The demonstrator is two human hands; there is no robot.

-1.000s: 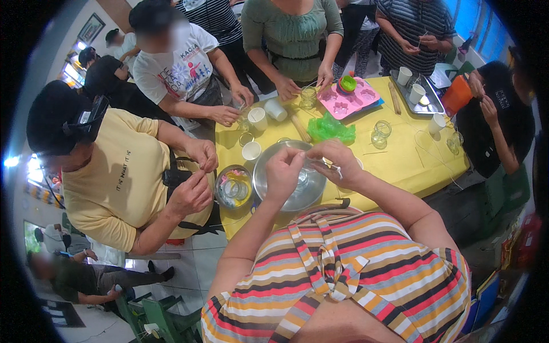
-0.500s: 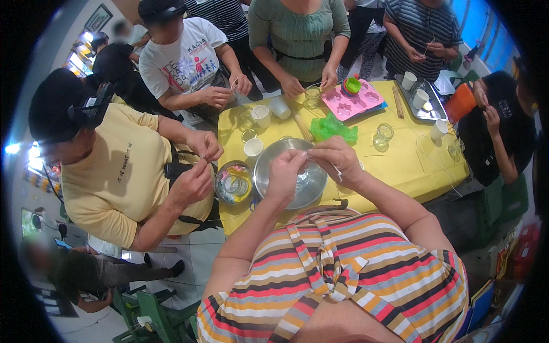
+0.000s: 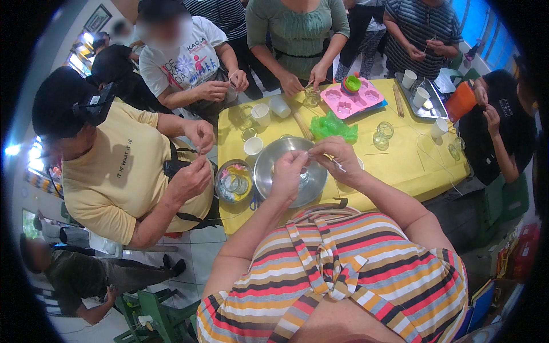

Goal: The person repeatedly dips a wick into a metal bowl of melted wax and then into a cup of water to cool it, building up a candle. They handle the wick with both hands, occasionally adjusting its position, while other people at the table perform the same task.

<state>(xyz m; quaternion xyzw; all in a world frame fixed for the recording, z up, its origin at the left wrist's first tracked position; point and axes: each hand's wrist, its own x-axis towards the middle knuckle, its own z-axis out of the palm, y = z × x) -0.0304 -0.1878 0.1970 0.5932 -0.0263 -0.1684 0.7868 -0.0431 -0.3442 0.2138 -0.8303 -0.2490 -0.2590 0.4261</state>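
Above a wide metal bowl (image 3: 264, 182), my left hand (image 3: 289, 172) and my right hand (image 3: 334, 155) meet at the fingertips in a pinch. A thin white string (image 3: 341, 167) hangs below my right fingers; its other end is lost between my fingertips. Beneath my hands, partly hidden, a clear glass jar (image 3: 302, 178) stands in the bowl. Left of it is a smaller metal bowl (image 3: 219, 195) with a glass jar and colourful bits in it. Blue-handled scissors (image 3: 253, 202) lie between the two bowls.
A yellow-covered table (image 3: 400, 177) holds white cups (image 3: 253, 146), a green plastic bag (image 3: 334, 128), a pink mould (image 3: 370, 98), a glass jar (image 3: 383, 137), thin sticks (image 3: 398, 101) and a metal tray (image 3: 428, 114). Several people stand around it, one in yellow (image 3: 123, 171) close on my left.
My hands stay nearly in place, still pinched together. The person in yellow has shifted their hands slightly to the left. At lower left, a person in dark clothes has moved and turned.
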